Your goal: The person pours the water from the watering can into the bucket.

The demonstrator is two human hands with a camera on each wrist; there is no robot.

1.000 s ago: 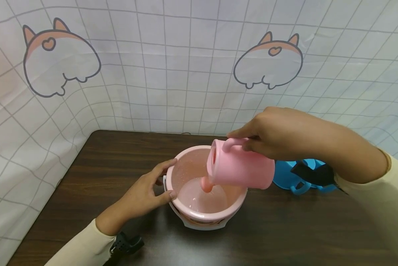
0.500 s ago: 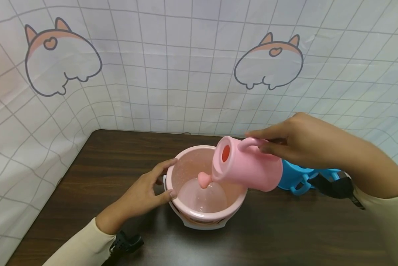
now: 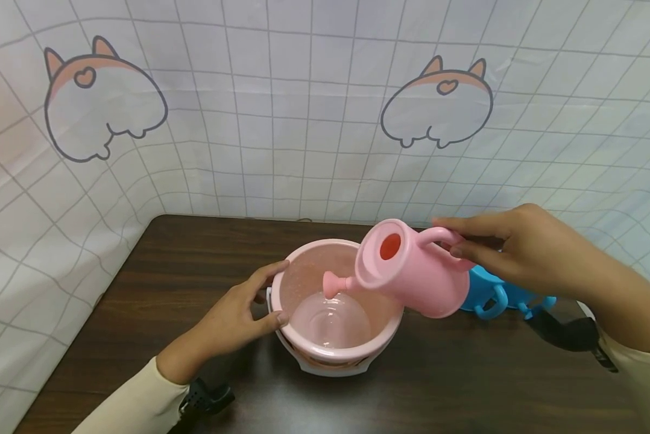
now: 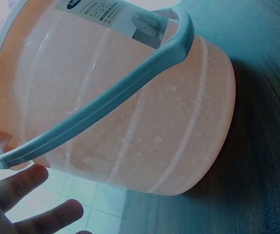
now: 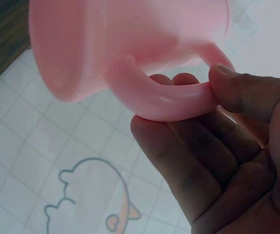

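In the head view my right hand [image 3: 498,244] grips the curved handle of a pink watering can [image 3: 414,268]. Tilted to the left, the can has its flared spout [image 3: 336,284] over the opening of a light pink bucket [image 3: 337,351]. The right wrist view shows thumb and fingers curled round the can's handle [image 5: 166,102]. At the bucket's left rim, my left hand [image 3: 235,316] holds on with thumb and index finger spread along the edge. Its other fingers [image 4: 52,217] lie loose beside the bucket's wall. Clear liquid shows in the bucket's bottom.
Blue cups with handles [image 3: 490,295] stand right of the bucket, partly behind the can and right hand. The bucket's pale carrying handle [image 4: 105,105] hangs down its side. Behind the dark wooden table [image 3: 466,374] hangs a white gridded curtain [image 3: 281,120] with animal drawings.
My right hand has moved right and down, and the watering can has turned to a less steep tilt, its spout now raised. My left hand stays on the bucket's rim.
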